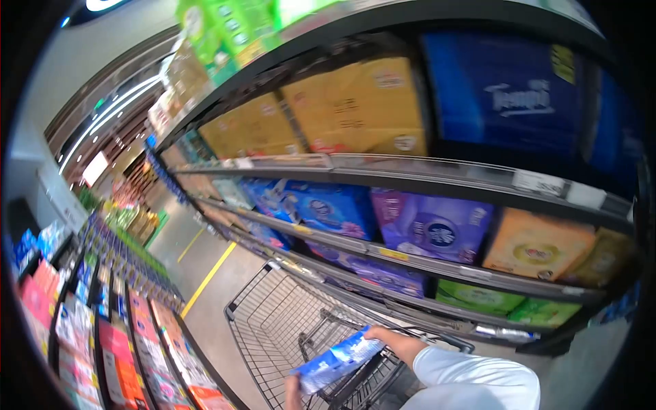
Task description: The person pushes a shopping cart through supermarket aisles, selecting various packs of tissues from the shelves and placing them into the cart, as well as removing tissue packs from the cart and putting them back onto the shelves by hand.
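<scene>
Holding a blue pack (338, 361) above the shopping cart (266, 335) — slanted, with its long axis running from lower left to upper right in the view, and one end directed toward the shelving (437, 166). Grasping that upper-right end with the right hand (374, 333), partly closed at the corner. Gripping the lower-left end with the left hand (292, 391) — cut off by the lower edge of the view, so cannot tell exactly how far open. Nearby on the shelving, purple packs (437, 229).
</scene>
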The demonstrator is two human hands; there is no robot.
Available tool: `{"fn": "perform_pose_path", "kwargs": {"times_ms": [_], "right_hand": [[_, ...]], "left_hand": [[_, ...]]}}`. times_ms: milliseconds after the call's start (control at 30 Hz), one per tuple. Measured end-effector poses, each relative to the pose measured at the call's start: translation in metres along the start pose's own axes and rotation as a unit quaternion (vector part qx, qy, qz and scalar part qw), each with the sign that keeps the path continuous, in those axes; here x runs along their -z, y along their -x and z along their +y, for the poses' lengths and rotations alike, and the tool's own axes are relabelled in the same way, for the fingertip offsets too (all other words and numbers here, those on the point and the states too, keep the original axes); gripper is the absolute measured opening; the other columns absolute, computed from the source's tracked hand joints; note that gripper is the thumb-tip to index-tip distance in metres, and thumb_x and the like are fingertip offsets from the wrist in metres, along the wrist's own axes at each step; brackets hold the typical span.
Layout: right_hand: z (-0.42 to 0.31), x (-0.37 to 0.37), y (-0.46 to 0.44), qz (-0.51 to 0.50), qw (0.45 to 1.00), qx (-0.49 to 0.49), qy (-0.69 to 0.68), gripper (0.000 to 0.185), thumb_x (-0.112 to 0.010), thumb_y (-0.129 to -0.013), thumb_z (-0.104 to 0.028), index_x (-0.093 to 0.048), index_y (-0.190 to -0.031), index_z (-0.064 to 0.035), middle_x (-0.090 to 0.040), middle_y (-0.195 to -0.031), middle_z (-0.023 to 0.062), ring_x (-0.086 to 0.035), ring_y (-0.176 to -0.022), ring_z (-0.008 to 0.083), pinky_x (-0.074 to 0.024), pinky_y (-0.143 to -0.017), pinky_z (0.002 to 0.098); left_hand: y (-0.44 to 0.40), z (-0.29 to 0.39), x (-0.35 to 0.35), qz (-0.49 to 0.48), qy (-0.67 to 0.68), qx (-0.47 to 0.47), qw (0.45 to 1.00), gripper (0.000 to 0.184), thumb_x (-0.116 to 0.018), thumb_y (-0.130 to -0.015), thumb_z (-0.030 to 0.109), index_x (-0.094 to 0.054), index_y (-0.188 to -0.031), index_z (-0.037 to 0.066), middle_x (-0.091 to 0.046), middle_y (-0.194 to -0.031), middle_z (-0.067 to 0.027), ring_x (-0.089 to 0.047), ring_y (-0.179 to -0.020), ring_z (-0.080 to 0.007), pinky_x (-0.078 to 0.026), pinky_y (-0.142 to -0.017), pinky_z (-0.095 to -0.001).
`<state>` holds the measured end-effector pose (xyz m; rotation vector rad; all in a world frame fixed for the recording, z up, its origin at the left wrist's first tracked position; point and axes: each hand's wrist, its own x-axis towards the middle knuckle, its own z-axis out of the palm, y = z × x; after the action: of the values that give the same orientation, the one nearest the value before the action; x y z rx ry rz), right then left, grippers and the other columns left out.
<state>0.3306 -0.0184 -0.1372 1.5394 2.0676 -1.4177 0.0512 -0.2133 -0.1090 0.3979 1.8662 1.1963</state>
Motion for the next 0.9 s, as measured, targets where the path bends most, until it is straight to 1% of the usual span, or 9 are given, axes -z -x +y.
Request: {"fn": "perform_pose_path", "kwargs": {"times_ms": [67,200,333,567,600,667,733,833,900], "right_hand": [[-0.025,0.019,0.029,0.021,0.989,0.08,-0.122,0.036,-0.053,-0.062,-0.031,-0.058,-0.088,-0.0059,-0.055,-0.09,0.0084,-0.052,-0.08,0.0186,-0.0415,-0.068,0.0313],[-0.06,0.046,0.046,0.077,0.847,0.269,-0.452,0.025,-0.057,-0.061,-0.019,-0.059,-0.076,0.0011,-0.057,-0.07,0.0095,-0.053,-0.066,0.0142,-0.0424,-0.058,0.0282],[-0.093,0.133,0.22,0.296,0.859,0.31,-0.281,0.03,-0.059,-0.065,-0.03,-0.045,-0.054,-0.0044,-0.045,-0.051,0.0037,-0.041,-0.049,0.0092,-0.0344,-0.045,0.0275],[-0.116,0.207,0.45,0.588,0.577,0.463,-0.328,0.03,-0.063,-0.064,-0.026,-0.045,-0.053,-0.0028,-0.048,-0.049,0.009,-0.048,-0.045,0.0163,-0.0375,-0.044,0.0284],[-0.118,0.213,0.492,0.616,0.569,0.478,-0.262,0.026,-0.062,-0.07,-0.017,-0.043,-0.055,-0.006,-0.047,-0.055,-0.0009,-0.044,-0.053,0.0049,-0.0356,-0.046,0.0209],[-0.122,0.229,0.544,0.652,0.484,0.53,-0.245,0.025,-0.063,-0.062,-0.023,-0.052,-0.058,-0.0012,-0.05,-0.052,0.0102,-0.048,-0.045,0.0152,-0.0375,-0.044,0.0268],[-0.118,0.235,0.602,0.703,0.481,0.5,-0.156,0.02,-0.062,-0.065,-0.019,-0.056,-0.062,-0.0003,-0.053,-0.054,0.0072,-0.048,-0.046,0.0099,-0.0368,-0.045,0.0227],[-0.092,0.237,0.673,0.623,0.51,0.584,-0.103,0.018,-0.055,-0.075,-0.015,-0.056,-0.075,0.0028,-0.057,-0.061,0.0079,-0.051,-0.044,0.0091,-0.0392,-0.04,0.0144],[-0.079,0.236,0.692,0.623,0.491,0.574,-0.204,0.014,-0.054,-0.075,-0.014,-0.055,-0.069,-0.001,-0.055,-0.058,0.006,-0.051,-0.045,0.0062,-0.0381,-0.039,0.0132]], "left_hand": [[0.003,0.064,0.014,0.12,-0.23,-0.053,0.964,0.02,-0.052,-0.07,0.021,-0.056,-0.068,0.002,-0.051,-0.061,-0.0037,-0.042,-0.054,-0.0123,-0.035,-0.047,-0.0284],[0.134,0.202,0.005,-0.028,0.063,-0.228,0.971,0.024,-0.048,-0.071,0.021,-0.055,-0.069,-0.001,-0.053,-0.066,-0.007,-0.049,-0.062,-0.0166,-0.04,-0.057,-0.0305],[0.214,0.28,0.003,0.022,0.089,-0.418,0.904,0.034,-0.05,-0.071,0.023,-0.047,-0.093,-0.002,-0.05,-0.089,-0.0102,-0.047,-0.082,-0.0198,-0.037,-0.075,-0.0305],[0.31,0.372,-0.011,-0.035,0.269,-0.424,0.864,0.048,-0.046,-0.075,0.038,-0.044,-0.108,0.003,-0.044,-0.106,-0.0143,-0.045,-0.094,-0.0252,-0.037,-0.079,-0.0334],[0.308,0.382,-0.01,-0.002,0.298,-0.474,0.829,0.048,-0.047,-0.076,0.037,-0.044,-0.109,0.003,-0.045,-0.106,-0.0147,-0.045,-0.093,-0.0253,-0.038,-0.078,-0.0331],[0.344,0.402,-0.036,-0.022,0.364,-0.465,0.806,0.044,-0.046,-0.077,0.032,-0.044,-0.109,0.002,-0.047,-0.103,-0.0147,-0.047,-0.092,-0.0237,-0.039,-0.078,-0.032],[0.349,0.412,-0.041,0.279,-0.032,-0.755,0.592,0.041,-0.045,-0.078,0.028,-0.045,-0.108,-0.001,-0.049,-0.101,-0.0159,-0.047,-0.093,-0.0217,-0.038,-0.079,-0.0322],[0.381,0.442,-0.07,0.313,-0.042,-0.8,0.51,0.038,-0.043,-0.079,0.023,-0.044,-0.107,-0.003,-0.049,-0.101,-0.0168,-0.048,-0.094,-0.0213,-0.038,-0.081,-0.0315],[0.373,0.472,-0.081,0.028,0.248,-0.757,0.604,0.03,-0.043,-0.078,0.015,-0.048,-0.104,0.0,-0.051,-0.099,-0.0162,-0.051,-0.088,-0.0223,-0.042,-0.077,-0.031]]}}
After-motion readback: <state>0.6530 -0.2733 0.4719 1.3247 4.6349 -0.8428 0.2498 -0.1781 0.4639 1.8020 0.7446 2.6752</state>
